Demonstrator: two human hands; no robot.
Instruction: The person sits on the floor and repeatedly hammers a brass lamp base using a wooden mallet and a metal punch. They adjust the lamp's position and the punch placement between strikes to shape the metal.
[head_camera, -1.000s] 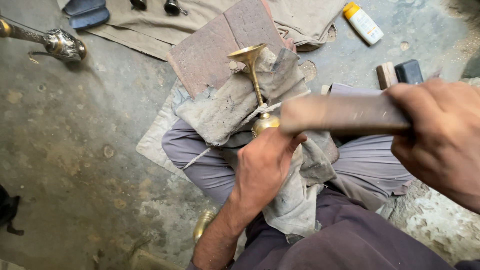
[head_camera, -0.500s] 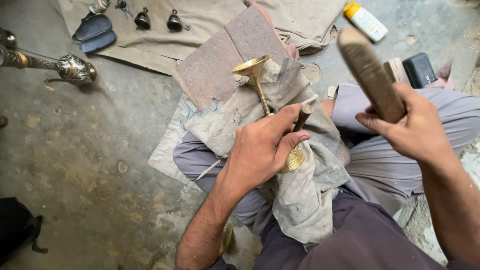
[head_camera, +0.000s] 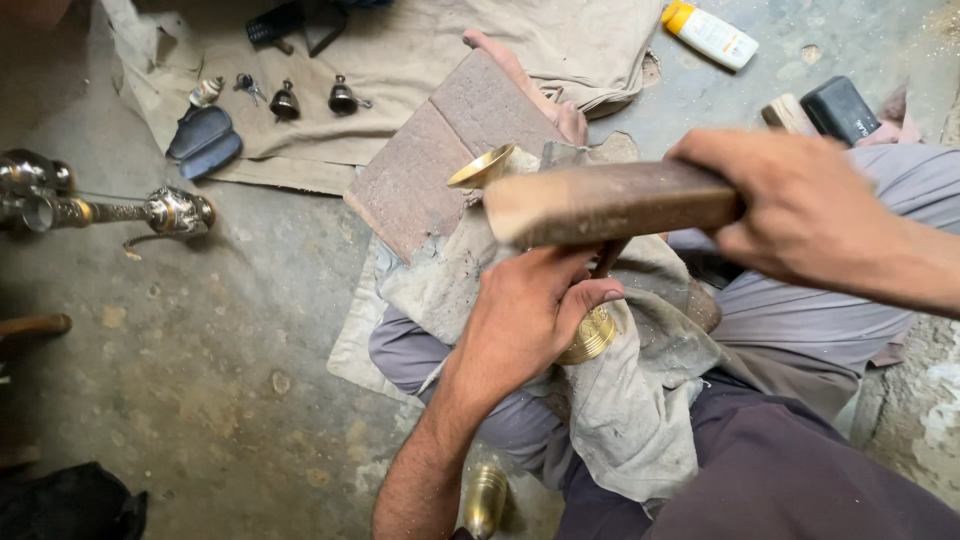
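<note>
A: On the person's lap, over the grey cloth (head_camera: 640, 400), what does the head view show?

B: The left hand (head_camera: 530, 315) is clenched around a brass piece (head_camera: 590, 335); its ribbed round base shows just below the thumb, and its flared brass cup (head_camera: 480, 167) sticks out beyond the hand, toward the brick-coloured slab (head_camera: 430, 160).

A: And the other hand?

B: The right hand (head_camera: 790, 210) grips a thick wooden block (head_camera: 610, 203), held level just above the left hand and crossing over the brass piece. Whether the wood touches the brass I cannot tell.

A: What lies on the floor (head_camera: 200, 380) around them?

B: At the floor's far edge, a tan cloth (head_camera: 430, 50) carries two small dark bells (head_camera: 315, 98), keys and a dark blue pouch (head_camera: 203, 140). At the left edge lies a long silvery metal fitting (head_camera: 120, 210). Toward the far right corner sit a white bottle with a yellow cap (head_camera: 710, 33) and a small black case (head_camera: 840, 108).

A: Anything near the person's elbow?

B: A second brass part (head_camera: 487, 500) lies on the floor at the near edge, just beside the left forearm.
</note>
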